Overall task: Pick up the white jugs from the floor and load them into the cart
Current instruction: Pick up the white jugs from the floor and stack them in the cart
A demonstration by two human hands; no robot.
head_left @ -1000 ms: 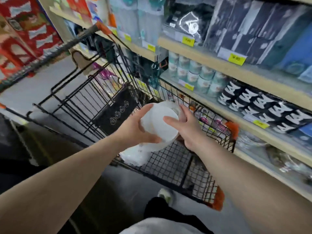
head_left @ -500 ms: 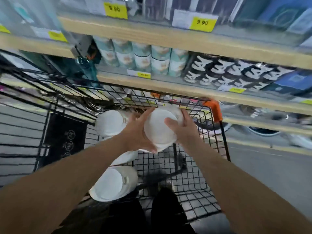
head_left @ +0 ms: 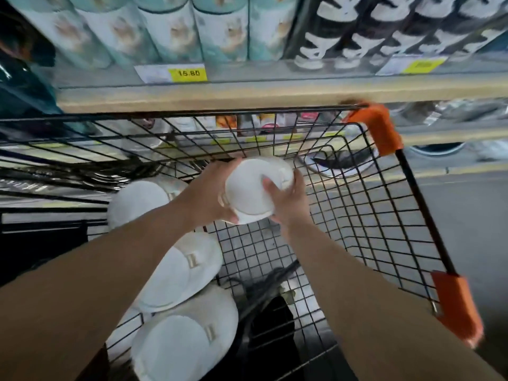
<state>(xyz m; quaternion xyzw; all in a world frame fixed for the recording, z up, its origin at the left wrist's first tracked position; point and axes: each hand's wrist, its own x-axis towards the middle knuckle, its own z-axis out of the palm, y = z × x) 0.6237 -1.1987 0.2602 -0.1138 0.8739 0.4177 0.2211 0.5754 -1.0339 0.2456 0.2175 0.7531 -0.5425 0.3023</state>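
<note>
Both forearms reach forward from the frame's 6 o'clock edge and converge over the cart [head_left: 412,188]. The left hand [head_left: 209,193] cups the white jug [head_left: 250,196] from its 9 o'clock side, with the fingers curled over the far edge and the thumb tucked at the near rim. The right hand [head_left: 288,200] clasps it from 3 o'clock, thumb laid across the flat base that faces the camera, fingers wrapped behind. The jug is tipped on its side within the basket's far middle, with wire floor visible below it.

3 other jugs lie on their sides along the basket's left wall. The far jug [head_left: 137,199] is at 9 o'clock from the held one. The middle jug [head_left: 176,273] and the near jug [head_left: 178,342] are both toward 7 o'clock. The left forearm crosses over the far jug.

An orange corner guard [head_left: 376,127] sits at 1 o'clock. At 12 o'clock, a shelf [head_left: 275,94] carries a yellow price tag [head_left: 188,73] reading 15.80.
</note>
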